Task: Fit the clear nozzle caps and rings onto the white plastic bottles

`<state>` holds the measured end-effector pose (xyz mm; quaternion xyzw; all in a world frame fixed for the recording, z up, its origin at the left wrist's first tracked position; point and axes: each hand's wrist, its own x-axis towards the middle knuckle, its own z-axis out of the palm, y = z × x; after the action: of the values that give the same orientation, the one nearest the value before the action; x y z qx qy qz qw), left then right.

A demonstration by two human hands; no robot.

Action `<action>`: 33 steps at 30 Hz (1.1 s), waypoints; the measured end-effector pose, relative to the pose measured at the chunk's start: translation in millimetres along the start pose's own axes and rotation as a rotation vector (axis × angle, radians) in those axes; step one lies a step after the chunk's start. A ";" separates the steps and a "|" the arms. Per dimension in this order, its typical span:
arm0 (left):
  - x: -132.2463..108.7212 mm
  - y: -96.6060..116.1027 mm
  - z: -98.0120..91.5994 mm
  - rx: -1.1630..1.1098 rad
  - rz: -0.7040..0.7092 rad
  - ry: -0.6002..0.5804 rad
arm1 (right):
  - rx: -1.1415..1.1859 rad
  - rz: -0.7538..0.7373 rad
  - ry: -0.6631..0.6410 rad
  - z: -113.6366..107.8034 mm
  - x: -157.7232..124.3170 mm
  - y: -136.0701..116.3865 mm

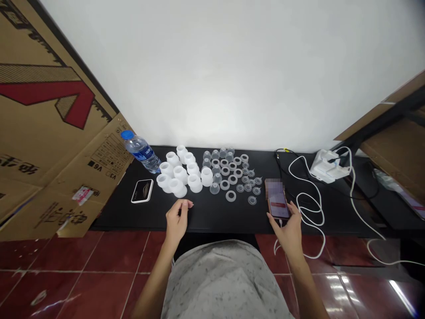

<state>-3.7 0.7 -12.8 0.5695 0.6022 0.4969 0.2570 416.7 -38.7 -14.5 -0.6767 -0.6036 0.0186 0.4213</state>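
Observation:
My right hand [288,228] holds the lower end of a smartphone [278,204], thumb on its left edge and fingers on its right. The phone's screen is lit, and a white cable enters its bottom end. At the table's front edge, my left hand [178,219] is closed with its fingers bent together, and nothing shows in it. Just beyond it stand several white wide-necked plastic pots [179,188]. Beside these are several clear dome-shaped caps [214,188], several pale rings [230,195] and several small clear tabbed discs [252,200].
A water bottle [143,153] with a blue cap and a white rectangular device [142,191] are at the black table's [212,217] left. Large cardboard boxes [49,146] flank that side. A white power strip [327,166] and loose white cable [320,217] lie right.

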 end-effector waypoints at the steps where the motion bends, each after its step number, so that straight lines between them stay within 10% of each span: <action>1: 0.0 0.2 0.0 0.002 0.001 -0.002 | -0.001 -0.001 0.000 0.0 0.0 0.0; 33: 0.8 6.8 -0.9 0.082 0.017 -0.018 | 0.083 0.098 0.010 -5.6 1.0 -8.1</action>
<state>-1.8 0.2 -6.2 0.5891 0.6149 0.4689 0.2346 413.5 -41.7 -5.7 -0.6875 -0.5662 0.0609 0.4506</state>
